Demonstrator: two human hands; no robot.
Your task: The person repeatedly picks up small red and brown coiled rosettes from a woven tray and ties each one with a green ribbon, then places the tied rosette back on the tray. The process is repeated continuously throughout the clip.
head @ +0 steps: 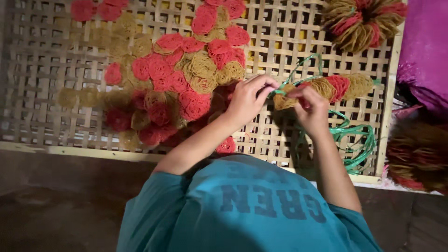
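My left hand [248, 99] pinches a thin green plastic string [301, 70] between its fingertips. My right hand [311, 108] grips the near end of a row of lacy round crackers [339, 87], yellow and red, stacked side by side; the string loops over that row. Both hands meet above a woven bamboo tray [51, 107]. More of the green string [357, 140] lies coiled on the tray just right of my right forearm.
A loose heap of red and yellow crackers [177, 79] covers the tray's middle left. A tied bundle of crackers [361, 21] sits at the top right, another bundle [416, 154] at the right edge, under a purple bag [425, 51]. A dark floor lies below the tray.
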